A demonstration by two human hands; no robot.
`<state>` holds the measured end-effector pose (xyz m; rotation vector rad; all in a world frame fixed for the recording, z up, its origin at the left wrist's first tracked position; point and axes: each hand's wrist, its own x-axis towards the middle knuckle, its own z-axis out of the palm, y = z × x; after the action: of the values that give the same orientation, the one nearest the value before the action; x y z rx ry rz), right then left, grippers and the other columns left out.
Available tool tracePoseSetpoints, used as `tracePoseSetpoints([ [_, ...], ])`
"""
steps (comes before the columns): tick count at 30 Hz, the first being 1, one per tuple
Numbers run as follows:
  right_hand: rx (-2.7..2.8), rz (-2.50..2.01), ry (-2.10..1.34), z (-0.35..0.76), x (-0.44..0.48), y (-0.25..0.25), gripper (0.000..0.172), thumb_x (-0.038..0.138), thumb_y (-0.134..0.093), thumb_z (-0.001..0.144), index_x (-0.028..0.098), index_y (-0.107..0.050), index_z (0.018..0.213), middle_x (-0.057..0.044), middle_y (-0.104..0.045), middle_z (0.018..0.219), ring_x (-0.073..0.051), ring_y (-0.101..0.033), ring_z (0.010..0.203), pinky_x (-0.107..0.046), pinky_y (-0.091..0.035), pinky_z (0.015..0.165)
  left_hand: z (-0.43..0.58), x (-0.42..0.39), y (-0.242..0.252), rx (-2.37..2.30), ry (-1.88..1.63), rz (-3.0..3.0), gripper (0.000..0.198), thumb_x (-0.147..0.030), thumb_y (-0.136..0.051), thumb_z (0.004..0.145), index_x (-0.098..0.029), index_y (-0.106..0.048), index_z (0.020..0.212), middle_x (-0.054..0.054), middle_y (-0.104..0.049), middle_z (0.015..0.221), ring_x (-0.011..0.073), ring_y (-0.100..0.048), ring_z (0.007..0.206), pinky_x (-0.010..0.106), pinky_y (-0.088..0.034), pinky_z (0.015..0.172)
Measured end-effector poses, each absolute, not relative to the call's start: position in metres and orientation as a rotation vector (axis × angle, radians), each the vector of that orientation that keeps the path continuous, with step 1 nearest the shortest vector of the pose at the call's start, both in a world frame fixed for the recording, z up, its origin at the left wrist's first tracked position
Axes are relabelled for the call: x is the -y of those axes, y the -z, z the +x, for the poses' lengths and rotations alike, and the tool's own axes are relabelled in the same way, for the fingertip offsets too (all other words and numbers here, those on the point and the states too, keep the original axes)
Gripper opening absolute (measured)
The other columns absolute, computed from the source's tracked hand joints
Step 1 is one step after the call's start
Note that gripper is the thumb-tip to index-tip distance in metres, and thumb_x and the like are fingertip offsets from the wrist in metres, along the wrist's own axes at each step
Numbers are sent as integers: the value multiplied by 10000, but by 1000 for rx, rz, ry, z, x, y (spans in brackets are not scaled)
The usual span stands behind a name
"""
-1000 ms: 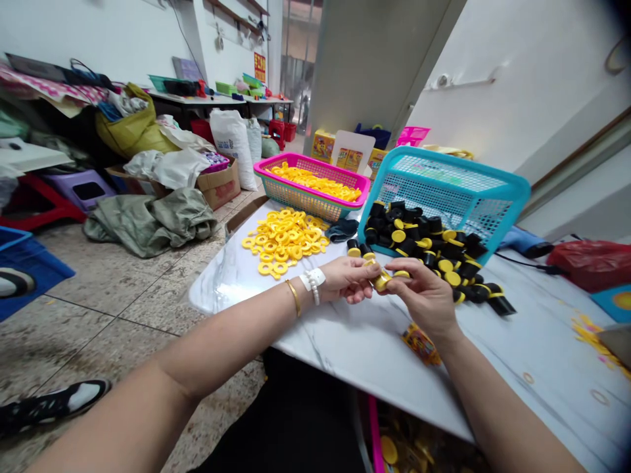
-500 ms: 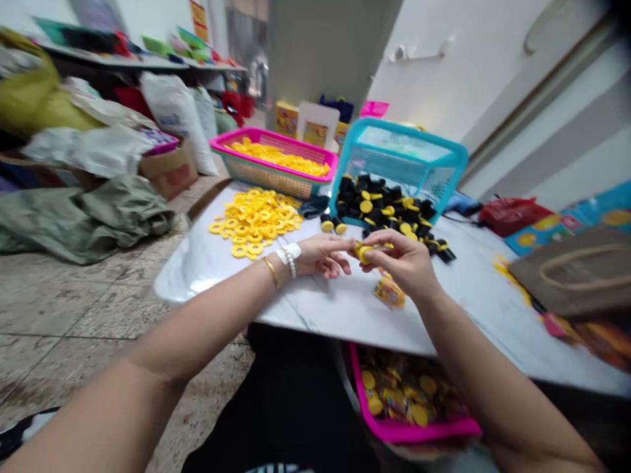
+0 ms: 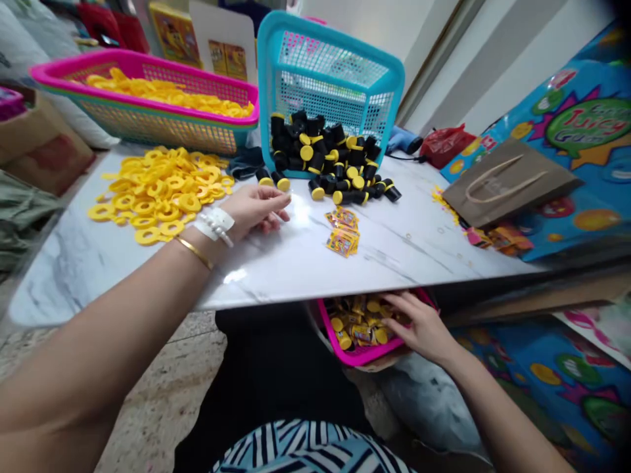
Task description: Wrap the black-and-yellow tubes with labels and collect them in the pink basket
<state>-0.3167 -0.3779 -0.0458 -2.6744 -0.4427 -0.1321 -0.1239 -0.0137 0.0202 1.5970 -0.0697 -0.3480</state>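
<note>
My left hand (image 3: pixel 256 207) rests on the white marble table (image 3: pixel 296 263), fingers stretched out and holding nothing, close to a black tube with a yellow cap (image 3: pixel 280 180). My right hand (image 3: pixel 419 325) is below the table edge, fingers spread over the pink basket (image 3: pixel 359 355) of yellow-capped pieces and wrappers under the table. A pile of black tubes with yellow caps (image 3: pixel 330 157) spills from a tipped blue basket (image 3: pixel 330 72). Small orange packets (image 3: pixel 344 233) lie between the hands on the table.
A heap of yellow rings (image 3: pixel 158 190) lies at the left of the table, behind it a pink basket of more rings (image 3: pixel 148 98). A brown paper bag (image 3: pixel 507 180) and colourful cartons (image 3: pixel 582 131) stand at the right. A red bag (image 3: pixel 444 141) lies behind.
Both hands held a yellow-capped piece together above the table. Now my right hand has dropped to the pink basket under the table, and my left hand lies flat. The view tilted down.
</note>
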Motion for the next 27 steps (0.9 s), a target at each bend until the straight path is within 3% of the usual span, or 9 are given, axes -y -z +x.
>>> tracePoseSetpoints([
  [3, 561, -2651, 248, -310, 368, 39, 266, 234, -618, 884, 235, -709, 1134, -86, -737, 1123, -234, -725, 994, -330, -603, 853, -120, 10, -14, 42, 240, 1746, 253, -398, -700, 819, -153, -638, 826, 21, -654, 622, 82, -506, 404, 180, -346, 389],
  [6, 758, -2455, 332, -292, 343, 1, 232, 195, -626, 887, 298, -724, 1070, -25, -777, 971, -189, -752, 834, -260, -617, 734, -115, 4, -12, 20, 167, 2008, 249, -375, -618, 848, -166, -625, 714, -1, -616, 540, 84, -452, 356, 197, -316, 391],
  [12, 936, -2221, 536, -186, 257, -71, 136, 279, -642, 893, 294, -762, 955, -21, -773, 844, -181, -704, 678, -287, -533, 563, -110, -11, -17, -108, -194, 2232, 218, -333, -561, 843, -193, -628, 689, 0, -647, 536, 130, -562, 465, 223, -402, 520],
  [14, 1021, -2287, 563, -138, 220, -73, 169, 320, -614, 908, 263, -774, 908, -25, -761, 805, -167, -671, 658, -300, -512, 636, -109, -14, -17, -200, -235, 2167, 144, -298, -553, 835, -198, -622, 758, -11, -645, 542, 128, -567, 467, 221, -417, 530],
  [17, 1130, -2584, 574, -79, 167, -59, 264, 394, -614, 905, 227, -758, 1051, -90, -752, 975, -231, -646, 903, -345, -466, 779, -107, -16, -16, -304, -263, 1986, 108, -269, -551, 818, -198, -595, 887, -34, -635, 560, 112, -541, 433, 211, -417, 499],
  [20, 1333, -2841, 546, -48, 132, -41, 401, 512, -619, 873, 206, -738, 1103, -136, -726, 937, -284, -559, 995, -426, -379, 901, -104, -17, -13, -316, -321, 1875, 173, -285, -553, 822, -192, -573, 967, -48, -628, 572, 97, -529, 424, 195, -418, 490],
  [24, 1544, -2863, 646, -43, 120, -28, 344, 415, -501, 940, 188, -751, 1009, -131, -681, 855, -289, -498, 1046, -461, -271, 1023, -103, -16, -11, -245, -370, 1832, 181, -308, -557, 828, -185, -582, 957, -51, -616, 556, 94, -536, 431, 193, -435, 511],
  [27, 1510, -2760, 759, -59, 134, -32, 290, 338, -515, 911, 173, -720, 1033, -121, -667, 858, -296, -494, 1058, -457, -255, 1062, -106, -12, -13, -157, -376, 1828, 174, -312, -560, 831, -181, -601, 937, -46, -618, 552, 99, -557, 456, 195, -442, 535],
])
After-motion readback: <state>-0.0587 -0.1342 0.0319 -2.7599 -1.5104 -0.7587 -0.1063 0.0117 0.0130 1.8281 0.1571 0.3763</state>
